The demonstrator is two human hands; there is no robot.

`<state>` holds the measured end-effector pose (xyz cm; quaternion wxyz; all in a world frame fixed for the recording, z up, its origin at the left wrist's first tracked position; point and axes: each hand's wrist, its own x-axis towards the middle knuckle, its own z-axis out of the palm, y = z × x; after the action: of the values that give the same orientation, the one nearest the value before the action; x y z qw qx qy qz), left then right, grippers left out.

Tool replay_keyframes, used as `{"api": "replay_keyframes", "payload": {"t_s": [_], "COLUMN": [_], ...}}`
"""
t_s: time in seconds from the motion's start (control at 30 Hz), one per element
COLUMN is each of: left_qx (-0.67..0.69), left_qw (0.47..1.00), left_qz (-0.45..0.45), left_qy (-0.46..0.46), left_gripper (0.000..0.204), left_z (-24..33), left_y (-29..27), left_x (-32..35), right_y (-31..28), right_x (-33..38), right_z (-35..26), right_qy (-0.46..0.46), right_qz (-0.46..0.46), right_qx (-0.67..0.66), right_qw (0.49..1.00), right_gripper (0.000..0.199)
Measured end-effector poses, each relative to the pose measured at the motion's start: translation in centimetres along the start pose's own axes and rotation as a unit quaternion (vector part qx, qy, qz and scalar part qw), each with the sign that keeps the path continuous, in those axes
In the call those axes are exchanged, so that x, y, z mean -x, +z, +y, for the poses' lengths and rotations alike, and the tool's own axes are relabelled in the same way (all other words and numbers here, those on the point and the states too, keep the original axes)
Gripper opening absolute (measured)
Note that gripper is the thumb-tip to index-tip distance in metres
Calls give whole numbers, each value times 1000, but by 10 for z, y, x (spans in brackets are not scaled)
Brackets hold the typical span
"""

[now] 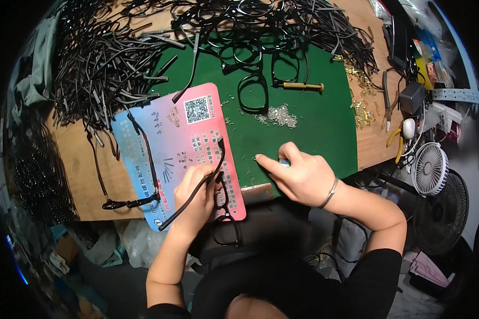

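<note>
Clasping glasses [224, 217] in closed left hand [194, 194]; clutching a blue-white piece [285, 163] in curled right hand [305, 178], with 1 finger extended over mat [324, 127], silver bits [278, 116] beyond.

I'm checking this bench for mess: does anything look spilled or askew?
The small silvery parts lie loosely heaped on the green mat, with strays near the right hand; gold-coloured pieces scatter along its right edge. Uncontained, both look spilled, though perhaps deliberately laid out. No damage is evident.
</note>
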<state>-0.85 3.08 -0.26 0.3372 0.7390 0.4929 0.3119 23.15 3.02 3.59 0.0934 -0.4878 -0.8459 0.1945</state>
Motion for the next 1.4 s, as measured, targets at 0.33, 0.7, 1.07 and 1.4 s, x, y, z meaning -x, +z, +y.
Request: {"api": "replay_keyframes", "payload": {"t_s": [0.33, 0.7, 1.07, 1.4], "left_qx": [-8, -10, 80, 54], "left_qw": [997, 998, 986, 991], "left_qz": [44, 50, -61, -47], "left_qy": [-55, -27, -131, -111], "left_gripper": [22, 15, 11, 13], "left_z": [15, 15, 21, 17], "left_y": [6, 17, -1, 3], "left_x": [2, 3, -15, -12], "right_y": [7, 13, 10, 14], "right_x": [0, 1, -23, -25], "right_z": [-2, 0, -8, -6], "right_qy": [-14, -65, -55, -53], "right_qz": [21, 22, -85, -93], "right_qx": [43, 106, -172, -189], "right_qw": [999, 992, 980, 976], "right_gripper": [44, 48, 37, 36]}}
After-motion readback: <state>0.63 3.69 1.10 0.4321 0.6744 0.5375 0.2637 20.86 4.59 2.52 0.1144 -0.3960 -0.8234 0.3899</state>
